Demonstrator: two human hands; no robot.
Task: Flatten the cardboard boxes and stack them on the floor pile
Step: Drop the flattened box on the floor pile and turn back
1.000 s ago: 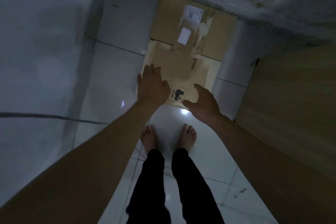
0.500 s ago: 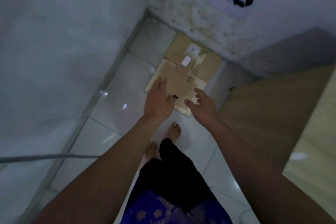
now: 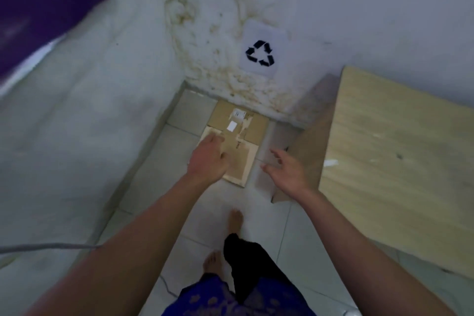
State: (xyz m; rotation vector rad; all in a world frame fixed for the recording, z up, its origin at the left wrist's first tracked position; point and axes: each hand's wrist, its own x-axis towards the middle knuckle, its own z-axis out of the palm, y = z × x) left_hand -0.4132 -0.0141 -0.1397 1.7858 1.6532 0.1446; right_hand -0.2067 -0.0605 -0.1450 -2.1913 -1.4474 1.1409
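A pile of flattened cardboard boxes [image 3: 243, 159] lies on the white tiled floor in the corner under a recycling sign [image 3: 260, 53]. The top sheet is pale brown; a darker sheet with white labels [image 3: 256, 127] lies beneath it toward the wall. My left hand [image 3: 209, 160] hovers over the pile's left side, fingers relaxed and holding nothing; contact with the cardboard is unclear. My right hand [image 3: 286, 172] is off the pile to the right, fingers spread and empty.
A light wooden table [image 3: 400, 161] stands close on the right. Stained white walls [image 3: 218, 46] meet at the corner behind the pile. A grey cable [image 3: 51, 247] runs across the lower left. My bare feet [image 3: 236, 220] stand on the tiles before the pile.
The view has risen and pulled back from the pile. My right hand has come off the cardboard and moved right. My left hand stays over the left side.
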